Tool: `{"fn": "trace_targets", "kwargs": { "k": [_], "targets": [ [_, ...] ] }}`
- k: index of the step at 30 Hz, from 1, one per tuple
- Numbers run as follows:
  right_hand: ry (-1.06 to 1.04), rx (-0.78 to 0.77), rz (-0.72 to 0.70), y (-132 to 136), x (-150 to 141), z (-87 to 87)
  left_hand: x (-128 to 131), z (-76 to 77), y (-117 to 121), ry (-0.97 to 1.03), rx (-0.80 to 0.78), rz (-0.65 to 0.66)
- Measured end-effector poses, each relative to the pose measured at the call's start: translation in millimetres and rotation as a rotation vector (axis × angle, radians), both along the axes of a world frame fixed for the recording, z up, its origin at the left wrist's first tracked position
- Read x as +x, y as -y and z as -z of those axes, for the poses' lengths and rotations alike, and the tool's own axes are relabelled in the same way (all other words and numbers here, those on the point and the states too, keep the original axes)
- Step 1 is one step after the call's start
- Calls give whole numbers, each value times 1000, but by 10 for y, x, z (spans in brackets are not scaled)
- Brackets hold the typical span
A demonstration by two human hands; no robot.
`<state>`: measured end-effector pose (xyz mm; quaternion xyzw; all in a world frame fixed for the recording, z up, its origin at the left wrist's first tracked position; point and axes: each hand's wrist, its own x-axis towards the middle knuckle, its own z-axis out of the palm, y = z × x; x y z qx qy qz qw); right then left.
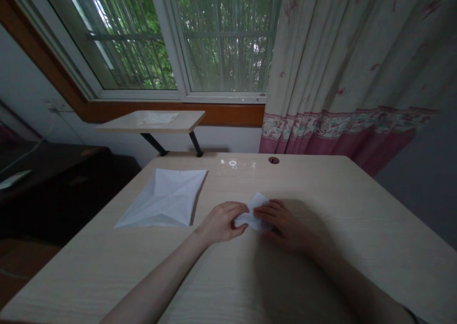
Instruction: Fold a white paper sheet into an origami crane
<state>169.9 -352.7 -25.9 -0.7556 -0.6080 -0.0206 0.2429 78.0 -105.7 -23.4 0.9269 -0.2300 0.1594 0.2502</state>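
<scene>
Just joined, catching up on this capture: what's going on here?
A person at a light wood desk is handling a small piece of white paper with both bare hands. The left hand grips its left end between thumb and fingers; the right hand lies over its right side. The fingers hide much of its shape. A larger creased white sheet lies on the desk to the left, untouched. Another white piece lies on the raised shelf.
</scene>
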Motion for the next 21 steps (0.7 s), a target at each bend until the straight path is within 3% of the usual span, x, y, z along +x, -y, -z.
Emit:
{"fn": "trace_targets", "kwargs": {
  "k": [12, 21],
  "targets": [
    [-32, 81, 112, -36, 26, 120, 1, 31, 17, 89, 186, -19],
    [-84, 169, 164, -24, 33, 169, 33, 94, 24, 158, 167, -21]
  ]
}}
